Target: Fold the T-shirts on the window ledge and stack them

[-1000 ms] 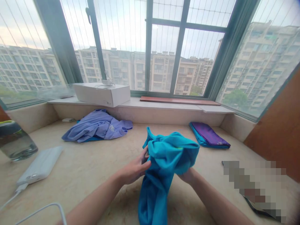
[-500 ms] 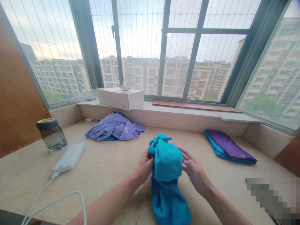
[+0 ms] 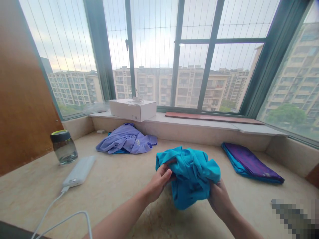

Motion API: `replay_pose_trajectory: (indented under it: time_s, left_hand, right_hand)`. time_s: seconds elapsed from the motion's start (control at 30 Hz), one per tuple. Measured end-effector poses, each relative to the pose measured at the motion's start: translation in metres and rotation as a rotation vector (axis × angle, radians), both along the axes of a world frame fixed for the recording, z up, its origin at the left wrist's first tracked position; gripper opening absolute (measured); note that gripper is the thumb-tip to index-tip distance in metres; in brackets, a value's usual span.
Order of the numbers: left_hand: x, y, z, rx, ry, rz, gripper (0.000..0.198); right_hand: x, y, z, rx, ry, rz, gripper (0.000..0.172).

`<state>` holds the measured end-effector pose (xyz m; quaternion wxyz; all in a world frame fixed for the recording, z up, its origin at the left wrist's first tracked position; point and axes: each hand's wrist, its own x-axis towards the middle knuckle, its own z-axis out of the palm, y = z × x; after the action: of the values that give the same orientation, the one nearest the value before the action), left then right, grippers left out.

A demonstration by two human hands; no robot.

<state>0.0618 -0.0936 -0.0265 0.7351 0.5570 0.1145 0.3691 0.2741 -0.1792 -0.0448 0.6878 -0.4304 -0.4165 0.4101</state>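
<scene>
A turquoise garment (image 3: 190, 176) is bunched up in front of me, raised a little over the stone-look ledge; its exact cut cannot be made out in the folds. My left hand (image 3: 160, 181) has its fingers tucked into the left side of the cloth, thumb showing on top. On the right, my right hand (image 3: 220, 199) grips the lower edge, with most of its fingertips hidden by fabric. Behind it, to the left, a lavender shirt (image 3: 124, 141) lies crumpled over some blue cloth. A folded purple-and-blue garment (image 3: 251, 162) rests flat at the right.
At the left stand a water bottle (image 3: 64, 147) and a white power bank (image 3: 79, 171) with a cable (image 3: 50, 205). A white box (image 3: 133, 109) sits on the windowsill beside a reddish board (image 3: 211, 118). A blurred-out object (image 3: 294, 215) lies near the lower right.
The turquoise garment was a bundle with a long end hanging down; now it is spread wider and gathered up. My right hand has moved down and closed on it. The view has shifted slightly.
</scene>
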Motion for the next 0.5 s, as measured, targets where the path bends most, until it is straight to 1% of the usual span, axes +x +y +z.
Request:
replay_pose_trajectory:
  time_s: [0.03,0.1,0.13,0.17,0.2,0.27,0.37,0.43,0.5]
  left_hand:
    - [-0.001,0.0,-0.001,-0.027,0.02,-0.038,0.085]
    - [-0.004,-0.001,-0.004,-0.076,0.07,-0.116,0.104]
    - [-0.004,-0.001,-0.006,-0.092,0.103,-0.12,0.111]
    - [-0.005,-0.001,-0.008,-0.099,0.14,-0.091,0.116]
    - [-0.004,0.0,-0.01,-0.095,0.175,-0.034,0.117]
    - [-0.003,0.004,-0.013,-0.071,0.21,0.111,0.109]
    - [-0.001,0.015,-0.012,-0.034,0.164,0.281,0.085]
    - [-0.004,0.027,-0.003,-0.022,0.095,0.381,0.077]
    - [-0.013,0.045,0.014,0.006,0.013,0.503,0.074]
  right_hand:
    - [0.0,-0.001,-0.001,0.028,-0.038,0.013,0.031]
    - [-0.003,-0.007,-0.002,0.085,-0.215,0.088,0.028]
    - [-0.005,-0.01,-0.002,0.115,-0.337,0.147,0.027]
    - [-0.007,-0.013,-0.001,0.143,-0.453,0.205,0.027]
    - [-0.009,-0.015,-0.001,0.169,-0.55,0.252,0.027]
    - [-0.009,-0.018,0.002,0.207,-0.674,0.281,0.029]
    - [0.0,-0.015,0.009,0.261,-0.746,0.217,0.031]
    - [0.009,-0.011,0.013,0.281,-0.781,0.161,0.029]
    - [0.017,-0.007,0.015,0.281,-0.805,0.074,0.027]
